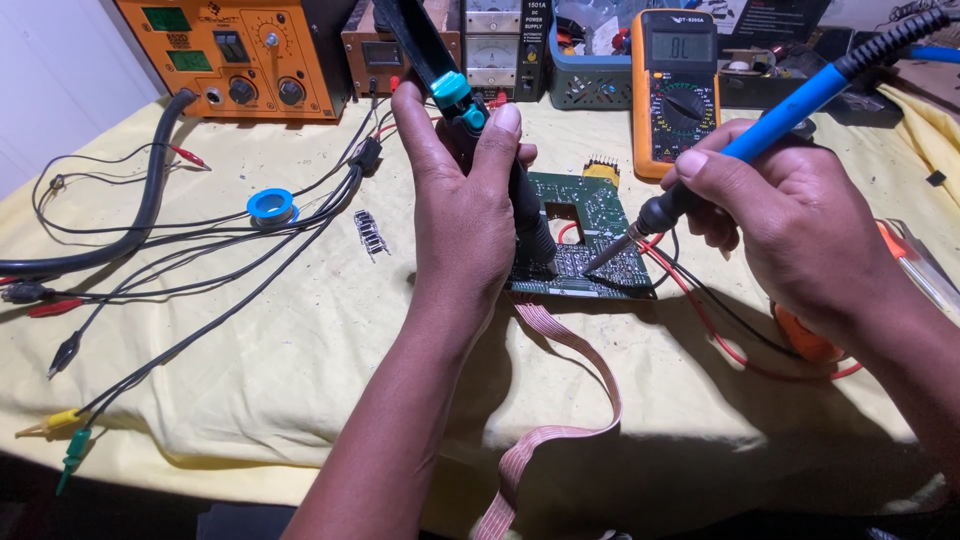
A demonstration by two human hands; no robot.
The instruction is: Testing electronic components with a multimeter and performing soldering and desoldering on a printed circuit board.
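Covering the workbench, a rumpled yellow cloth (300, 340) bears instruments.

Your orange multimeter's (684, 92) grey rectangular screen (682, 46) sits back right; green rectangular displays (166, 19) mark the orange station (240, 60) back left.

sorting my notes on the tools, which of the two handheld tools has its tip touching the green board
The blue-handled soldering iron in the right hand; the black-and-teal desoldering pump in the left hand has its tip hidden.
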